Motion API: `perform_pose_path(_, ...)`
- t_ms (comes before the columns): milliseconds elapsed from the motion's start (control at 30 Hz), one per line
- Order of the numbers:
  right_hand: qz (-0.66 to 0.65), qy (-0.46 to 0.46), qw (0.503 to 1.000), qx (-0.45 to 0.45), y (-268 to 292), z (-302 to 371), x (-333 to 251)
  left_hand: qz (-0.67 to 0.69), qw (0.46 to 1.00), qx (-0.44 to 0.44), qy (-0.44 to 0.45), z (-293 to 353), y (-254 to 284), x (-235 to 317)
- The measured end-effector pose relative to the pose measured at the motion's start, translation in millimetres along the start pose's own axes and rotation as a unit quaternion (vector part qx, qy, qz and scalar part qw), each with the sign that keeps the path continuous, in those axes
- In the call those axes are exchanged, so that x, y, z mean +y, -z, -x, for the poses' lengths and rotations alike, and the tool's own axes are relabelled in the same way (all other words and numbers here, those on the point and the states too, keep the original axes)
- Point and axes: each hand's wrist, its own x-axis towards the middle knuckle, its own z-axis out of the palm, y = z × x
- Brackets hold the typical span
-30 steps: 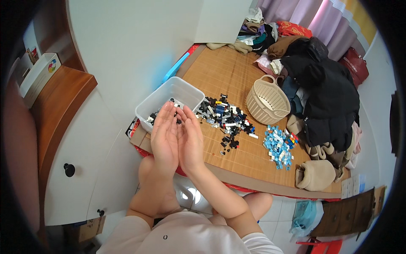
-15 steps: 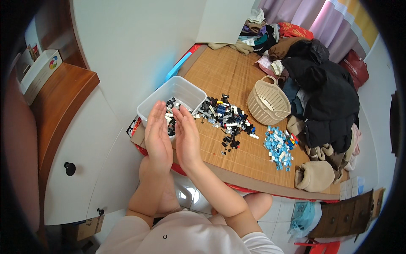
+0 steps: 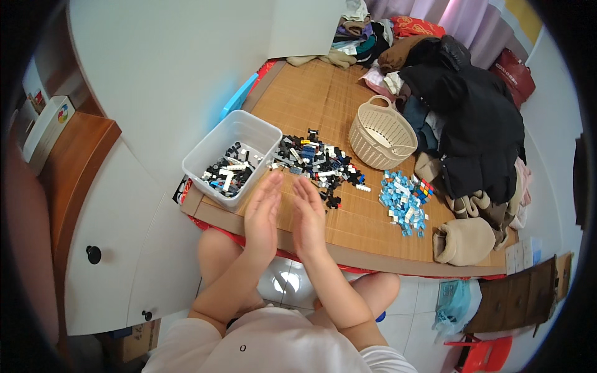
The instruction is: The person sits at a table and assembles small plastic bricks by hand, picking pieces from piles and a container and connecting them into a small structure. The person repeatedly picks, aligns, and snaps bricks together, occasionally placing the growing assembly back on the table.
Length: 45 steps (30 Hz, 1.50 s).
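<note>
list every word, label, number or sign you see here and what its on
White shirt: small dark ring-shaped mark, no clear word.
Dark red bag: pale lettering, too small to read.
White box: multicoloured round emblem; print too blurred to read.
Red bundle: yellowish markings, unreadable.
No other text is legible.

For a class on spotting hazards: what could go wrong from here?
The clear bin sits near the platform's front edge, close to the hands; a bump might spill its bricks. The mixed-colour pile lies loose outside the bin, so stray pieces could scatter. Blue pieces lie beside the puzzle cube; knocking it could spread them.
</note>
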Motion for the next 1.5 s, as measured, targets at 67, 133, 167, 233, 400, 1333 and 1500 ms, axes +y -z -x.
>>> perform_pose_path(67,0.013,0.022,0.998,0.051,39,-1,6,-0.006,0.998,0.001,0.060,1,2,-25)
perform_pose_path(133,0.052,0.004,0.994,0.094,70,3,8,-0.013,0.995,0.007,0.099,6,7,-47)
perform_pose_path(167,0.050,-0.009,0.992,0.119,81,6,8,-0.016,0.994,0.012,0.110,11,11,-57)
perform_pose_path(233,0.071,-0.015,0.989,0.130,100,9,9,-0.011,0.990,0.024,0.136,21,14,-71)
perform_pose_path(400,0.111,-0.058,0.987,0.105,119,8,7,0.011,0.983,0.040,0.181,33,11,-88)
perform_pose_path(1333,0.132,-0.093,0.981,0.108,100,-10,16,0.039,0.975,0.031,0.218,-8,-15,-127)
perform_pose_path(1500,0.165,-0.083,0.978,0.093,107,-13,22,0.052,0.973,0.028,0.222,-9,-15,-127)
